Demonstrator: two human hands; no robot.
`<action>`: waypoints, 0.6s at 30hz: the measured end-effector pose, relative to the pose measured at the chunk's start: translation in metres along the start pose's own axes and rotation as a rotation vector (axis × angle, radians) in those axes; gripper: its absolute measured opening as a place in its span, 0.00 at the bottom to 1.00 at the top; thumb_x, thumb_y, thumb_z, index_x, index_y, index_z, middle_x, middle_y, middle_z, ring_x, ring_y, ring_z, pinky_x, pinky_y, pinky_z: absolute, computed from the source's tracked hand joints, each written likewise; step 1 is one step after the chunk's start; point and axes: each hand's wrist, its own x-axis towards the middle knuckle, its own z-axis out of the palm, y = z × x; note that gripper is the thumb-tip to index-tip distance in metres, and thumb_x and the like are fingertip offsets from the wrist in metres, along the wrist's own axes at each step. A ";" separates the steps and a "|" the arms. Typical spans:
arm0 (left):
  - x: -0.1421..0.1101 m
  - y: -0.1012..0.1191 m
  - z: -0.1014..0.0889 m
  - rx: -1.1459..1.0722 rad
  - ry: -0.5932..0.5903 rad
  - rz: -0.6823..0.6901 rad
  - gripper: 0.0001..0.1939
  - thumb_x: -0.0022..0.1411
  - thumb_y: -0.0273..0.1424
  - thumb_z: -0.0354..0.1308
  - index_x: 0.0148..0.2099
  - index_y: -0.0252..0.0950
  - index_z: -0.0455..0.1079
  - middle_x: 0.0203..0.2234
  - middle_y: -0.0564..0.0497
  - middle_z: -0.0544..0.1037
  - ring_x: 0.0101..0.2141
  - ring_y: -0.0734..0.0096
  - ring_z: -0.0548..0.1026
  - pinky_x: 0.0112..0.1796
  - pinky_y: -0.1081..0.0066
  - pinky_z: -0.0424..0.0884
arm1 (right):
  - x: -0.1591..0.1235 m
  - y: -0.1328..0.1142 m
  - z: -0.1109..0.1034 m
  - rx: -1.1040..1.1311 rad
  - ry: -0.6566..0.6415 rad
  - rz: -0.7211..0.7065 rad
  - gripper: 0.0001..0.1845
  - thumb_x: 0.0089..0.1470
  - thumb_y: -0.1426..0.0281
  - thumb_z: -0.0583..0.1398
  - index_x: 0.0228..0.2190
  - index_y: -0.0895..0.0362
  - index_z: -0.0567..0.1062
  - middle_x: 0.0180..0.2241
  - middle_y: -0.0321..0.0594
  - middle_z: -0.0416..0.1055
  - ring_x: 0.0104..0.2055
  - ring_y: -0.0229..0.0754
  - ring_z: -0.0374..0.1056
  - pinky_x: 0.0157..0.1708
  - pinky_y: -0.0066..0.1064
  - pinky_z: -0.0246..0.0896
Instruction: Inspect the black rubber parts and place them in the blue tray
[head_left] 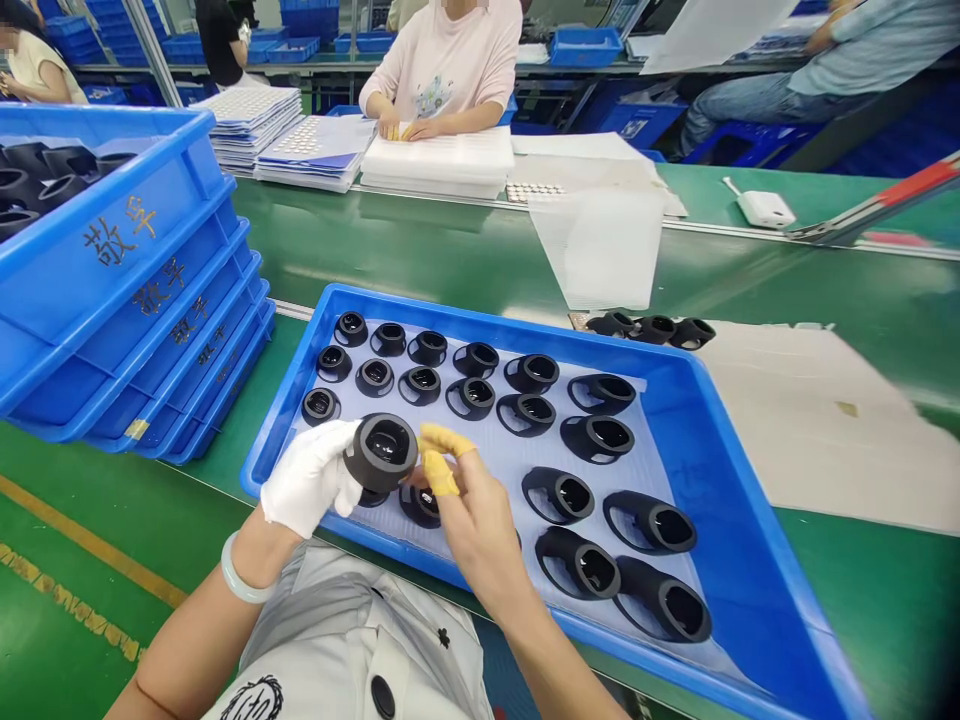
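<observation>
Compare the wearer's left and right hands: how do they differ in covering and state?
Left hand wears a white glove; right hand is bare apart from yellow finger covers.
Left hand grips a black part; right hand has its fingers close beside that part, contact unclear.
Left wrist carries a pale bracelet; right wrist shows none.
Shared: both are over the blue tray.

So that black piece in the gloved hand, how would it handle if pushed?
The left hand doesn't visibly dent the black piece, so it's probably stiff. Its rounded wall suggests it might roll if laid sideways. Its glossy inside could be slippery.
</observation>
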 end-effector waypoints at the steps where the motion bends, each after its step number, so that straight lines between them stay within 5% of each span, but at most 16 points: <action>1: -0.001 0.001 0.000 0.027 0.008 0.019 0.17 0.57 0.42 0.58 0.26 0.34 0.65 0.08 0.55 0.66 0.10 0.77 0.63 0.15 0.76 0.58 | -0.001 0.003 -0.001 -0.107 0.017 -0.083 0.21 0.58 0.59 0.56 0.50 0.55 0.67 0.38 0.45 0.72 0.33 0.45 0.68 0.37 0.39 0.63; 4: -0.006 0.003 0.001 0.168 0.059 0.041 0.17 0.55 0.43 0.60 0.25 0.35 0.64 0.09 0.55 0.69 0.10 0.75 0.66 0.15 0.76 0.60 | -0.005 0.008 -0.002 -0.320 -0.126 -0.241 0.32 0.58 0.59 0.56 0.60 0.54 0.56 0.46 0.49 0.67 0.35 0.45 0.66 0.37 0.40 0.65; 9: -0.011 0.001 0.000 0.323 0.113 0.013 0.16 0.53 0.42 0.61 0.27 0.34 0.68 0.14 0.55 0.72 0.13 0.76 0.68 0.17 0.75 0.64 | 0.001 0.012 -0.005 -0.471 -0.303 -0.297 0.29 0.61 0.60 0.52 0.60 0.55 0.54 0.48 0.52 0.65 0.45 0.51 0.66 0.43 0.44 0.66; 14: -0.011 0.003 -0.017 0.316 0.310 0.169 0.15 0.53 0.39 0.61 0.37 0.32 0.74 0.23 0.50 0.76 0.21 0.75 0.71 0.22 0.74 0.67 | 0.040 0.016 -0.011 -0.673 -0.305 -0.244 0.29 0.58 0.62 0.56 0.58 0.55 0.57 0.47 0.50 0.67 0.43 0.51 0.68 0.42 0.45 0.66; 18: -0.015 0.011 -0.032 0.284 0.327 0.223 0.16 0.55 0.39 0.59 0.40 0.31 0.74 0.25 0.49 0.76 0.22 0.74 0.72 0.25 0.73 0.68 | 0.072 0.026 0.006 -0.962 -0.382 -0.192 0.27 0.58 0.66 0.56 0.57 0.62 0.59 0.46 0.55 0.67 0.42 0.53 0.70 0.40 0.44 0.66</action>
